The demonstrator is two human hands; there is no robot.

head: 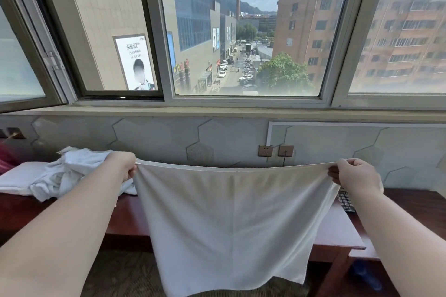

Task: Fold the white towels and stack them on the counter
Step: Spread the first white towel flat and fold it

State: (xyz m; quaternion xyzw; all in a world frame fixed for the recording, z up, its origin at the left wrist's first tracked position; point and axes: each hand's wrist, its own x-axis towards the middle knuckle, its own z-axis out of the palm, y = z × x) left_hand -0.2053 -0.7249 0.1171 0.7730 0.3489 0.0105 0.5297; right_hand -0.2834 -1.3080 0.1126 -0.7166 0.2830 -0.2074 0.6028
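A white towel point(231, 219) hangs spread out in front of me, over the dark red wooden counter point(333, 231). My left hand point(123, 166) pinches its upper left corner. My right hand point(354, 175) pinches the upper right corner. The top edge sags a little between the two hands, and the lower edge hangs below the counter's front edge. A heap of crumpled white towels point(62, 171) lies on the counter at the left, behind my left forearm.
A dark remote control point(345, 200) lies on the counter just below my right hand. Two wall sockets point(276, 150) with a plugged cable sit on the wall behind. A window sill point(217, 111) runs above. Something red point(7, 159) is at the far left.
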